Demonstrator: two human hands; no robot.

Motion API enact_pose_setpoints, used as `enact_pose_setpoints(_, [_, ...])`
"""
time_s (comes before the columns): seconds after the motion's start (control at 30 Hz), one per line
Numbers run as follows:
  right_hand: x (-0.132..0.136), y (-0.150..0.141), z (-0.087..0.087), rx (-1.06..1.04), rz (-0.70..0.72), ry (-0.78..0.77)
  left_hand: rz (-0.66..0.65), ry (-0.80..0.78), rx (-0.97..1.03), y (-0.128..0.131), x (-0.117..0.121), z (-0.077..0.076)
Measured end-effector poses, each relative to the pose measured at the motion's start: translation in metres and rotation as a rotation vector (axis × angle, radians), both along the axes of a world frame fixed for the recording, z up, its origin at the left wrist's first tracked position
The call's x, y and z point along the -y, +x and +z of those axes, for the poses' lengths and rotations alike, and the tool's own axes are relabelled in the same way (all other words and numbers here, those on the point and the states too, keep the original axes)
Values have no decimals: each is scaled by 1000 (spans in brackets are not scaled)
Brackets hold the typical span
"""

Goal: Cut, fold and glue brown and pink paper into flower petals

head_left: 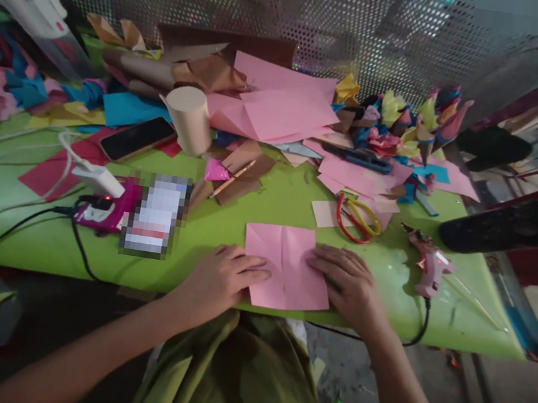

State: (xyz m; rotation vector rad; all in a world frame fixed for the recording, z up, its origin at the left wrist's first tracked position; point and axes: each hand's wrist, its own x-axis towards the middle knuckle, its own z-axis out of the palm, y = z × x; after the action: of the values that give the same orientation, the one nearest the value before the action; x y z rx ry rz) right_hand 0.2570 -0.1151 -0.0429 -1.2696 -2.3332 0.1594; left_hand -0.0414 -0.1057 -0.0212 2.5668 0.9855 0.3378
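Observation:
A pink square sheet of paper point(284, 264) with fold creases lies flat near the front edge of the green table point(270, 195). My left hand point(221, 280) rests on the sheet's left edge, fingers stretched flat on it. My right hand point(350, 282) presses its right edge, fingers spread and lying flat. Neither hand grips anything.
Red-and-yellow scissors point(356, 218) and a pink glue gun point(429, 262) lie right of the sheet. A beige paper cup point(190, 119), a phone point(137, 138), a pencil point(232, 178), a pink charger block point(100, 210) with cables and heaps of coloured paper and folded shapes point(406, 124) fill the back.

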Motion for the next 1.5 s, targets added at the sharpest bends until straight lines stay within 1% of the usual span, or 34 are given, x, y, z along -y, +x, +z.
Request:
enact_pose_setpoints(0.13, [7, -4, 8, 79, 27, 32, 14, -55, 63, -2, -6, -1])
enact_pose_setpoints(0.23, [9, -5, 11, 62, 83, -48, 29, -73, 96, -2, -8, -1])
enact_pose_setpoints(0.33, [8, -2, 8, -32, 61, -149, 62, -99, 180, -3, -10, -2])
enact_pose_setpoints(0.43, [7, -2, 6, -142, -1, -229, 134, -142, 282, -3, -12, -3])
enact_pose_setpoints(0.53, [7, -8, 9, -224, -102, -269, 228, -171, 308, 1, -16, -2])
enact_pose_setpoints(0.63, [7, -17, 12, -295, -253, -289, 345, -158, 227, 7, -21, 0])
enact_pose_setpoints(0.73, [6, -23, 12, -326, -389, -287, 457, -121, 108, 14, -27, 0])
enact_pose_setpoints(0.83, [5, -26, 7, -319, -453, -290, 490, -93, 55, 17, -32, 0])
enact_pose_setpoints(0.93, [7, -28, 2, -317, -488, -297, 482, -41, 74, 19, -32, -2])
enact_pose_setpoints(1.0, [8, -28, -1, -329, -485, -309, 476, -1, 109, 20, -31, -3])
enact_pose_setpoints(1.1, [10, -27, -1, -349, -432, -300, 469, 47, 155, 21, -30, -4])
enact_pose_setpoints(1.2, [9, -23, 4, -327, -301, -274, 452, 85, 164, 21, -29, -5])
enact_pose_setpoints(1.27, [8, -21, 6, -296, -214, -289, 442, 99, 162, 21, -29, -5])
enact_pose_setpoints(1.3, [8, -19, 7, -284, -192, -297, 439, 106, 163, 21, -29, -5])
enact_pose_setpoints(1.4, [7, -18, 5, -266, -209, -291, 439, 114, 163, 21, -29, -5])
enact_pose_setpoints(1.5, [7, -19, 3, -257, -226, -275, 446, 90, 159, 21, -27, -4])
